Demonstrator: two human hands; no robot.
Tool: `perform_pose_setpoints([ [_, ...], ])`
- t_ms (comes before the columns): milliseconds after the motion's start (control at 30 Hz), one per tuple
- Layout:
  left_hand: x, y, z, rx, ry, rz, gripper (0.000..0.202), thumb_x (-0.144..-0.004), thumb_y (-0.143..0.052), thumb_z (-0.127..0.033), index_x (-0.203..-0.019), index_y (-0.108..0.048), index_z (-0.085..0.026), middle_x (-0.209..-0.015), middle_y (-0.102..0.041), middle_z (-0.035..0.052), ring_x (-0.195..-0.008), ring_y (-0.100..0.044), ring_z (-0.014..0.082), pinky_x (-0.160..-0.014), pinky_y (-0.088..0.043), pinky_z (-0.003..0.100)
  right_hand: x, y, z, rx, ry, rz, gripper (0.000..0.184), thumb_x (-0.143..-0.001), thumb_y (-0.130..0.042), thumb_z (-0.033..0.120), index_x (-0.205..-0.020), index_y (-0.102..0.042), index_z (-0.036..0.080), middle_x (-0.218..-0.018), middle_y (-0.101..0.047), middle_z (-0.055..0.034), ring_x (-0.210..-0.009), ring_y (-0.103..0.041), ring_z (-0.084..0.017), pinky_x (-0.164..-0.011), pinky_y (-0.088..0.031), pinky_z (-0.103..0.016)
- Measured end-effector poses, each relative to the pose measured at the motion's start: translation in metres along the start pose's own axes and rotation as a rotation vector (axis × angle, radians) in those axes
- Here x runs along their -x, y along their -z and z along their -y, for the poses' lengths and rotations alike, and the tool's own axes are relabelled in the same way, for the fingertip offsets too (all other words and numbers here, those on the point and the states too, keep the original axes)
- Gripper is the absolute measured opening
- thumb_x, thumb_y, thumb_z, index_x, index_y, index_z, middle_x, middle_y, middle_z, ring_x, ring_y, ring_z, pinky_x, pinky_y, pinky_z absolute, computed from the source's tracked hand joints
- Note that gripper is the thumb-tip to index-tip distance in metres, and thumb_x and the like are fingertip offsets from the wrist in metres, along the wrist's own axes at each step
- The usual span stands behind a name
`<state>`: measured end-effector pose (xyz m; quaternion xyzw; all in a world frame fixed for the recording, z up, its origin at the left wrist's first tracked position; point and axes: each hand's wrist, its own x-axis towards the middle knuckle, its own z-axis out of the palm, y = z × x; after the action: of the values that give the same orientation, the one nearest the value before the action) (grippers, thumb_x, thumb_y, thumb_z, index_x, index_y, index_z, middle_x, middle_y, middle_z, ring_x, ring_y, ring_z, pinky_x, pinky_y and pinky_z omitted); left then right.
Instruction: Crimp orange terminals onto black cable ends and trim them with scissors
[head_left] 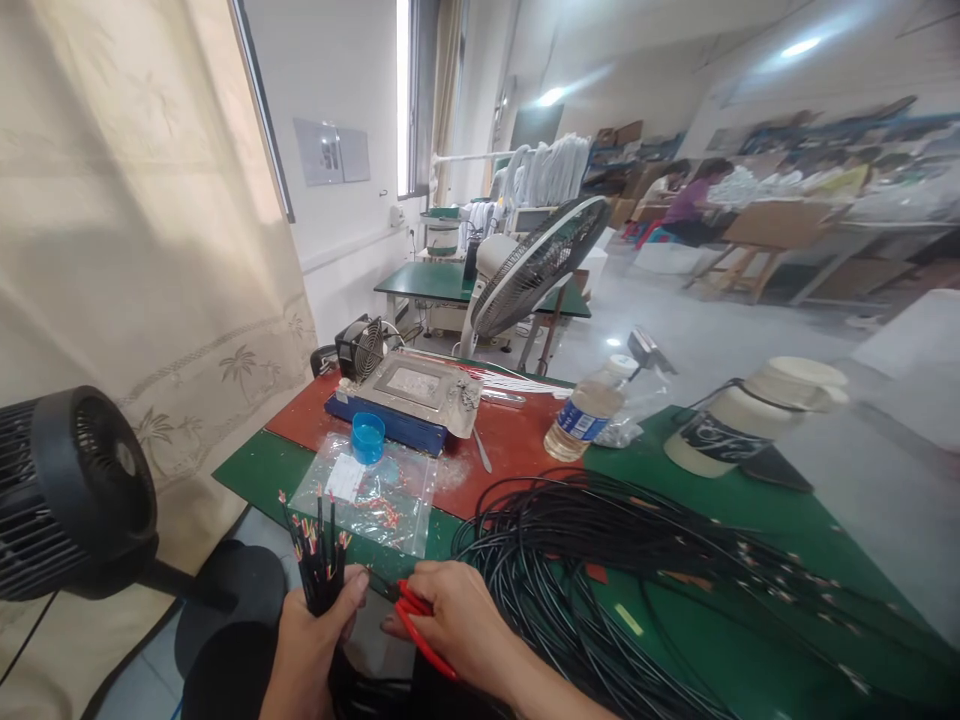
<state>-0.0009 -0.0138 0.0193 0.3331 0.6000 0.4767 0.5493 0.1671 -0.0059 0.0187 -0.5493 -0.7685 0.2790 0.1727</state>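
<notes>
My left hand [311,630] is closed around a bunch of black cables [319,555] whose stripped ends, with coloured inner wires, stick upward. Just to its right, my right hand [457,620] grips a red-handled tool [416,615], its tip pointing toward the bunch. Both hands hover at the near edge of the green table [750,560]. A large heap of coiled black cable [600,560] lies on the table right beside my right hand.
A clear plastic bag [371,495], a blue cap [368,437], a metal-topped device [409,392] with a small fan [364,347], a water bottle [589,410] and a white jar [746,415] lie ahead. A black fan [71,490] stands left. Another person works far behind.
</notes>
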Motion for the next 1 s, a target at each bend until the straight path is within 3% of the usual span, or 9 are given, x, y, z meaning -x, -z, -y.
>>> perform_pose_setpoints([
  [300, -0.016, -0.002, 0.003, -0.108, -0.028, 0.047, 0.044, -0.056, -0.074, -0.047, -0.079, -0.071, -0.008, -0.044, -0.038, -0.0051, -0.044, -0.029, 0.0083, -0.043, -0.019, 0.026, -0.006, 0.019, -0.005, 0.149, 0.07, 0.043, 0.043, -0.08, -0.053, 0.053, -0.057, -0.061, 0.018, -0.058, -0.059, -0.0005, -0.051, -0.048, -0.01, -0.048, -0.017, -0.025],
  [533, -0.024, -0.01, 0.007, -0.089, 0.001, 0.025, 0.047, -0.055, -0.076, -0.046, -0.081, -0.071, -0.007, -0.04, -0.035, -0.0068, -0.043, -0.028, 0.0081, -0.044, -0.019, 0.026, -0.019, 0.008, -0.018, 0.142, 0.024, 0.001, 0.036, -0.075, -0.062, 0.036, -0.047, -0.054, 0.015, -0.051, -0.053, 0.0, -0.05, -0.047, -0.01, -0.049, -0.016, -0.027],
  [600, -0.024, -0.011, 0.009, -0.03, 0.011, 0.04, 0.047, -0.054, -0.077, -0.045, -0.081, -0.071, -0.007, -0.04, -0.038, -0.0062, -0.042, -0.03, 0.0082, -0.044, -0.019, 0.026, -0.023, 0.002, -0.023, -0.055, -0.034, -0.003, 0.04, -0.075, -0.062, 0.038, -0.045, -0.049, 0.015, -0.045, -0.046, 0.0019, -0.046, -0.044, -0.009, -0.047, -0.018, -0.025],
  [733, -0.021, -0.009, 0.011, 0.105, 0.02, 0.051, 0.045, -0.051, -0.079, -0.041, -0.082, -0.072, -0.009, -0.04, -0.048, -0.0021, -0.042, -0.038, 0.0103, -0.044, -0.026, 0.026, -0.032, -0.007, -0.02, -0.817, -0.179, 0.128, 0.049, -0.073, -0.055, 0.061, -0.054, -0.052, 0.016, -0.038, -0.037, 0.0066, -0.033, -0.038, -0.007, -0.037, -0.024, -0.019],
  [800, -0.018, -0.007, 0.009, 0.133, 0.013, 0.052, 0.042, -0.05, -0.081, -0.039, -0.079, -0.072, -0.01, -0.041, -0.05, -0.0012, -0.042, -0.04, 0.0106, -0.043, -0.028, 0.025, -0.036, -0.009, -0.012, -1.072, -0.193, 0.172, 0.053, -0.068, -0.056, 0.067, -0.056, -0.052, 0.015, -0.037, -0.038, 0.0073, -0.029, -0.036, -0.006, -0.033, -0.026, -0.018],
  [900, -0.013, -0.005, 0.006, 0.121, -0.006, 0.075, 0.038, -0.049, -0.081, -0.04, -0.072, -0.072, -0.011, -0.041, -0.051, -0.0003, -0.041, -0.04, 0.0099, -0.041, -0.028, 0.025, -0.039, -0.012, 0.0, -1.205, -0.177, 0.205, 0.052, -0.065, -0.062, 0.064, -0.056, -0.053, 0.014, -0.037, -0.041, 0.007, -0.028, -0.037, -0.006, -0.031, -0.027, -0.017],
  [1000, -0.009, -0.004, 0.006, 0.114, -0.02, 0.066, 0.037, -0.05, -0.08, -0.041, -0.069, -0.071, -0.011, -0.041, -0.051, 0.0004, -0.041, -0.041, 0.0096, -0.041, -0.029, 0.024, -0.038, -0.015, 0.006, -1.172, -0.17, 0.217, 0.05, -0.065, -0.063, 0.063, -0.057, -0.054, 0.014, -0.038, -0.042, 0.0069, -0.029, -0.038, -0.006, -0.031, -0.026, -0.017],
])
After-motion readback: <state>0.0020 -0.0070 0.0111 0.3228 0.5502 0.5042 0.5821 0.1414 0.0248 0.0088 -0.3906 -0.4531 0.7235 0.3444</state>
